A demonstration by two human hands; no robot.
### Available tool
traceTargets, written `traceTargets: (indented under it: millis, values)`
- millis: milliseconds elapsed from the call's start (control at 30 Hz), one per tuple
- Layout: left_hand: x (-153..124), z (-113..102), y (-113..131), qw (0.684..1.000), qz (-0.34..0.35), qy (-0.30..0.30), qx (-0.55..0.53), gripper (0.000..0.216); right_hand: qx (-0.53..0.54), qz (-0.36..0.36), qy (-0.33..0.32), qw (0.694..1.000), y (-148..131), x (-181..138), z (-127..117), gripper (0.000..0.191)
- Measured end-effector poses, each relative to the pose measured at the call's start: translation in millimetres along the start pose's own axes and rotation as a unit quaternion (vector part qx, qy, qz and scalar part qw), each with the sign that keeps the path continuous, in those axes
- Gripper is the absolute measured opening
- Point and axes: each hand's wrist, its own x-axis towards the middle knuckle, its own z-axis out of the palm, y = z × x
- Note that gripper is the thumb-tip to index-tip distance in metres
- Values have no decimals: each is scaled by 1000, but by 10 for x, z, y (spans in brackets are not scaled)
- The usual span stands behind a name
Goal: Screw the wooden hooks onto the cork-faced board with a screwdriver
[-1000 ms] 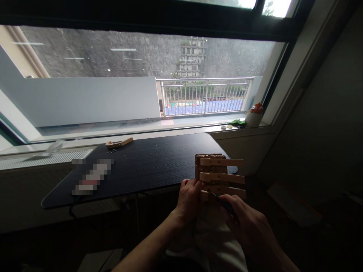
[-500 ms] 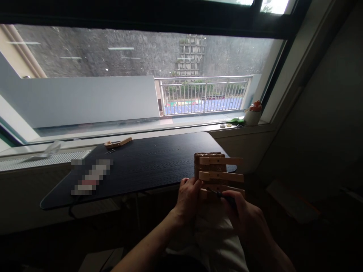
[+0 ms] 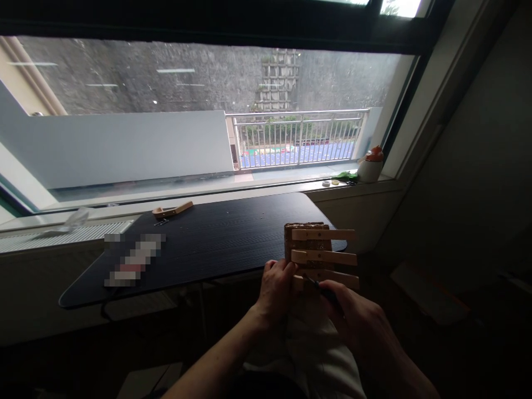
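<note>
A rough brown board (image 3: 308, 244) rests across my lap at the table's edge, with light wooden hooks (image 3: 325, 257) lying side by side across it. My left hand (image 3: 276, 288) is closed around the board's left edge, beside the lowest hook (image 3: 341, 279). Its fingertips are partly hidden. In my right hand (image 3: 351, 310) is a dark-handled screwdriver (image 3: 329, 293), its thin shaft pointing up and left at the lowest hook. Whether its tip sits in a screw is too small and dark to tell.
On the black folding table (image 3: 224, 233) lie a loose wooden hook (image 3: 173, 210), several screws (image 3: 161, 223) and a pixelated item (image 3: 135, 260). A white bottle with an orange top (image 3: 370, 164) and small tape rolls (image 3: 330, 183) stand on the windowsill. A radiator (image 3: 66, 235) is at left.
My right hand and the screwdriver have shifted slightly to the left, and the handle is turned a little. My left hand and the board have stayed in place.
</note>
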Motion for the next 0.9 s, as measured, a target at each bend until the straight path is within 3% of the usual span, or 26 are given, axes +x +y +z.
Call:
traceTargets:
  millis: [200, 700, 900]
  values:
    - [-10, -18, 9, 1000, 2, 7, -8, 16, -9, 40, 24, 999, 7, 2, -5, 19]
    - [-34, -22, -38, 1000, -10, -2, -16, 17, 9, -21, -4, 1000, -58, 24, -29, 18]
    - [-32, -59, -22, 1000, -12, -3, -9, 16, -11, 21, 28, 999, 19, -25, 63, 18]
